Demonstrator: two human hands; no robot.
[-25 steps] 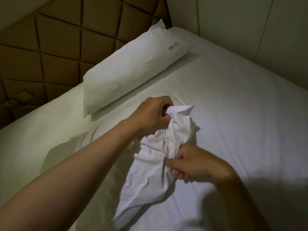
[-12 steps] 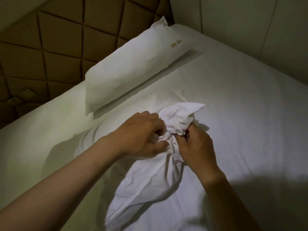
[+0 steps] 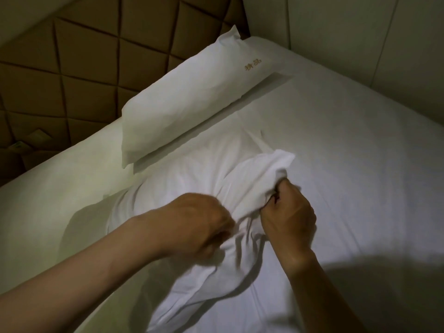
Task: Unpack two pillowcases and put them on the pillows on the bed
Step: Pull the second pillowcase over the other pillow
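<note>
Clutching a gathered fold of the white pillowcase (image 3: 252, 183), our right hand (image 3: 288, 215) has its fingers curled tight round the cloth. Our left hand (image 3: 199, 224) is blurred, but its fingers look curled into the same cloth just beside the right, so we judge that both hands grasp it.

We see two risks. If we have pinched both layers together, the mouth will not open for a pillow. The sheet of the bed (image 3: 360, 164) is white as well and creased right under the grip, so a careless pull could drag it up too.

From our grip, the bunched end of the pillowcase pokes up just past the right knuckles. The rest trails towards us between our forearms and spreads left over a soft mound; we cannot tell whether a pillow lies under it. One covered pillow (image 3: 192, 97) with gold lettering rests well beyond, against the quilted headboard (image 3: 84, 68).
</note>
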